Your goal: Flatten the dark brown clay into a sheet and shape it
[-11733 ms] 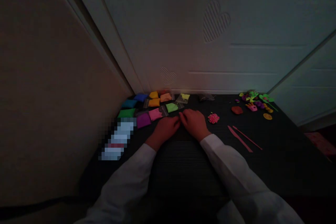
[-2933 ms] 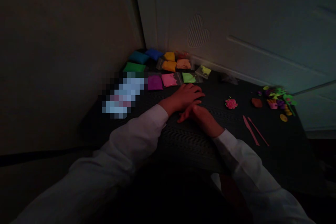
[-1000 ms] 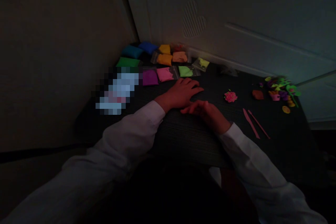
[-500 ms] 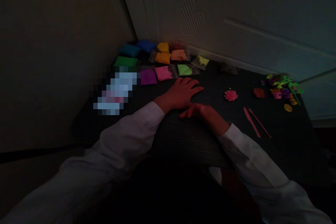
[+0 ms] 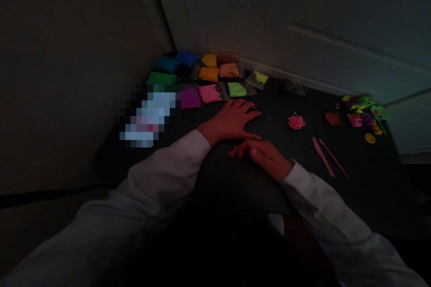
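My left hand [image 5: 232,121] lies palm down on the dark table [image 5: 242,175], its fingers spread and holding nothing. Just below its thumb is my right hand [image 5: 266,154], loosely bent with fingers pointing left and apart; no object shows in it. Beyond my left fingertips lie clear bags of coloured clay, among them a pink bag [image 5: 210,93], a light green bag [image 5: 238,89] and a purple bag [image 5: 191,98]. To the right of both hands sits a small pink clay flower [image 5: 296,122] with green bits.
A pink plastic knife [image 5: 323,157] and a thin pink stick tool [image 5: 333,157] lie at the right. Farther out are a reddish-brown lump [image 5: 332,119] and a colourful clay cluster [image 5: 365,112]. A blurred pale device [image 5: 151,116] stands left. A wall panel [image 5: 303,49] borders the back.
My right hand has shifted slightly down toward me and turned, so its thumb now shows. My left hand stays in place, its thumb more visible. The light is dimmer.
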`<state>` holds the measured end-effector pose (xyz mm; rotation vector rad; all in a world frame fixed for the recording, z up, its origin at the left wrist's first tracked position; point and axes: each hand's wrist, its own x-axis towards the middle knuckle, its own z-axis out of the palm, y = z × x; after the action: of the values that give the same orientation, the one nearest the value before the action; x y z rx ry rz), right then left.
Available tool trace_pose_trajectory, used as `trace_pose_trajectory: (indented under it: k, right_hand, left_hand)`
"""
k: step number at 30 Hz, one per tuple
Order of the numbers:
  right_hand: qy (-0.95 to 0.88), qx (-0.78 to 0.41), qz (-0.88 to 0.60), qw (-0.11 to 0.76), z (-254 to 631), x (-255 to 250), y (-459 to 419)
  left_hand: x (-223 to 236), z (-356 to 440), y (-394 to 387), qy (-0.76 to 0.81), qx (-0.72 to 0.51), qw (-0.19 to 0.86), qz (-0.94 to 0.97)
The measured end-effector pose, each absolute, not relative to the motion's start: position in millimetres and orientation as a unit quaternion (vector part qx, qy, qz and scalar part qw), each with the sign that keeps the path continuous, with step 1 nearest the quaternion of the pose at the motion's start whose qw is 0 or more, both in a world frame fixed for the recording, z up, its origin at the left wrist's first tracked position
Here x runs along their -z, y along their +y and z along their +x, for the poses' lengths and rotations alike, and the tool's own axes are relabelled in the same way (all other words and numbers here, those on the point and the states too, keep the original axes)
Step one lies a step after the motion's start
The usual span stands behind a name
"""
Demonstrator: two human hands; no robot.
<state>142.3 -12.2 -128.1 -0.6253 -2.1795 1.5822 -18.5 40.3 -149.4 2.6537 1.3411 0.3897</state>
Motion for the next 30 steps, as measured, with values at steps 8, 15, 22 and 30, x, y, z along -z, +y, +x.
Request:
trace_pose_trajectory:
  k: [8,15,22,30]
  right_hand:
    - [-0.787,-0.546,-0.21,0.194,146.9,125.8,-16.9]
    - [-0.718,-0.605,-0.249,0.238,162.5,130.5,-16.4]
    - [-0.729,-0.604,-0.237,0.215,162.3,130.4,-16.9]
    - [-0.745,-0.594,-0.231,0.198,163.3,126.7,-17.5]
  left_hand:
    - [149.9,-20.0,40.3,0.442,-0.134,0.074,0.884]
    - [149.6,-19.7,40.0,0.444,-0.126,0.074,0.884]
    - [147.9,-20.6,38.8,0.447,-0.123,0.072,0.883]
    - [150.5,-21.0,39.6,0.439,-0.136,0.07,0.885]
